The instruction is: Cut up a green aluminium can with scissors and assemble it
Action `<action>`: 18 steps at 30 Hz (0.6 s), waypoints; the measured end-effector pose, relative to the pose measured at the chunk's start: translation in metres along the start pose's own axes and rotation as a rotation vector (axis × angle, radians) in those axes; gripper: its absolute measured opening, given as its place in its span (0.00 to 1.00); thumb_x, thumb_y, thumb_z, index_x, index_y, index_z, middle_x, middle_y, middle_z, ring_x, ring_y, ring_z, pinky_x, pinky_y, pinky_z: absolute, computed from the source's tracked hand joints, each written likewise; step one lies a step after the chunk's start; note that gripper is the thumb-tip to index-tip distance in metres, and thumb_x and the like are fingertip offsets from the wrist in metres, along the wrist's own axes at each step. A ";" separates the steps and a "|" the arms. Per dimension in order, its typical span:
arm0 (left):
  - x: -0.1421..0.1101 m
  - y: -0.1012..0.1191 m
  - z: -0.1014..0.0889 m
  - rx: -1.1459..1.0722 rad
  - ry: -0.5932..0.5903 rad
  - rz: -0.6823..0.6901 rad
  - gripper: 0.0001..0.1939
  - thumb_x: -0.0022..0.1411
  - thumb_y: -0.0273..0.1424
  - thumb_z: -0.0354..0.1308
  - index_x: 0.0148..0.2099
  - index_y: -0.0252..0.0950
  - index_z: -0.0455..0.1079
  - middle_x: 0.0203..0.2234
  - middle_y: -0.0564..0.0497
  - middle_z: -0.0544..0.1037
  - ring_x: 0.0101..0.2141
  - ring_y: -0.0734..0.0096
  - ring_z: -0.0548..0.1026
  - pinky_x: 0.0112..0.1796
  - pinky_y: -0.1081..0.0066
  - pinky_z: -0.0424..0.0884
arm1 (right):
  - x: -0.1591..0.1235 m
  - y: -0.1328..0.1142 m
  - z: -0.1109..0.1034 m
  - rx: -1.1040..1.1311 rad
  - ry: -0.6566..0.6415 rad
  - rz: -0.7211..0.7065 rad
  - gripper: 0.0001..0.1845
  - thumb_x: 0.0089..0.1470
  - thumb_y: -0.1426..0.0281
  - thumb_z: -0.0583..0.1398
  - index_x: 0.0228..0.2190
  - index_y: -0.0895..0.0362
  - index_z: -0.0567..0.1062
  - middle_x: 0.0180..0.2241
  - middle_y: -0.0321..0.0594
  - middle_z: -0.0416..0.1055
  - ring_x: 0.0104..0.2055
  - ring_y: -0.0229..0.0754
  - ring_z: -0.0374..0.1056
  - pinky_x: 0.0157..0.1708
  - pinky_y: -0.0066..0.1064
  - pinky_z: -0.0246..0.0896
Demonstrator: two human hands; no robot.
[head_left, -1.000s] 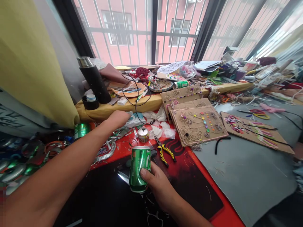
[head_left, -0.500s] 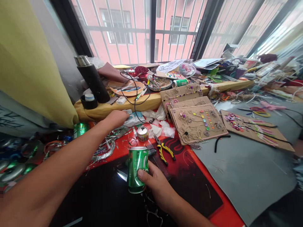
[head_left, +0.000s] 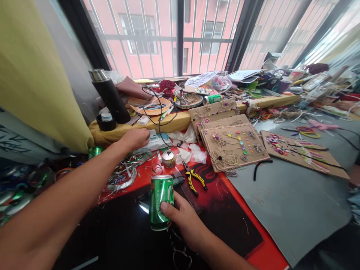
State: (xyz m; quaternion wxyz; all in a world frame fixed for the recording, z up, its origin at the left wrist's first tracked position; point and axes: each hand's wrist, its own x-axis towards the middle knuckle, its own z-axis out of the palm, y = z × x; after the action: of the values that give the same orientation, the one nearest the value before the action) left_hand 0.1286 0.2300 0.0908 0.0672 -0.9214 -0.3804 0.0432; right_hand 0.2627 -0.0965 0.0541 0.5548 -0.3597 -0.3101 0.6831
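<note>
My right hand [head_left: 182, 215] is wrapped round a green drink can [head_left: 161, 202], held upright above the black mat, thumb across its front. My left hand [head_left: 136, 138] reaches out to the front edge of the yellow-covered sill, beside a blue-and-white plastic packet [head_left: 157, 140]. Its fingers look curled, and whatever they hold is hidden. Beyond the green can, a short cut can piece [head_left: 168, 159] stands on the red table. To its right lie pliers [head_left: 194, 179] with yellow-and-black handles, jaws pointing away from me.
Cut metal scraps [head_left: 123, 176] lie beside my left forearm. A black thermos [head_left: 109, 95] stands on the sill [head_left: 180, 122] near an orange tray [head_left: 152, 108]. Decorated cardboard panels [head_left: 233, 144] lean at the right, next to a grey sheet [head_left: 292, 202]. A black cable [head_left: 161, 131] hangs over the sill.
My left hand has drawn slightly left, away from the packet. My right hand still holds the green can in nearly the same place. The view has shifted a little.
</note>
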 end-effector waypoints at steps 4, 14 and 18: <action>-0.008 0.002 -0.006 -0.038 0.085 -0.051 0.11 0.68 0.33 0.56 0.46 0.34 0.77 0.44 0.39 0.83 0.43 0.54 0.79 0.43 0.65 0.68 | 0.000 -0.001 0.001 0.009 -0.012 -0.010 0.29 0.56 0.47 0.73 0.49 0.54 0.81 0.40 0.38 0.75 0.42 0.44 0.70 0.48 0.34 0.64; -0.037 0.005 -0.022 -0.315 0.501 -0.354 0.06 0.65 0.33 0.58 0.41 0.38 0.74 0.39 0.45 0.81 0.39 0.55 0.77 0.37 0.65 0.65 | 0.000 -0.003 0.002 0.011 -0.005 -0.013 0.31 0.55 0.47 0.74 0.49 0.56 0.80 0.40 0.38 0.74 0.41 0.42 0.68 0.46 0.32 0.63; -0.055 0.012 -0.033 -0.693 0.708 -0.477 0.04 0.63 0.30 0.61 0.40 0.36 0.72 0.33 0.52 0.77 0.34 0.66 0.73 0.38 0.70 0.66 | 0.000 -0.002 0.001 -0.005 -0.007 -0.022 0.31 0.55 0.46 0.73 0.48 0.56 0.80 0.39 0.37 0.73 0.40 0.42 0.67 0.45 0.31 0.63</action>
State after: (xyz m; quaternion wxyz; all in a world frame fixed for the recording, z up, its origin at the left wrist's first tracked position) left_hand 0.1022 0.1796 0.1233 -0.1081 -0.7360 -0.5248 -0.4137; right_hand 0.2628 -0.0962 0.0570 0.5603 -0.3555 -0.3177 0.6773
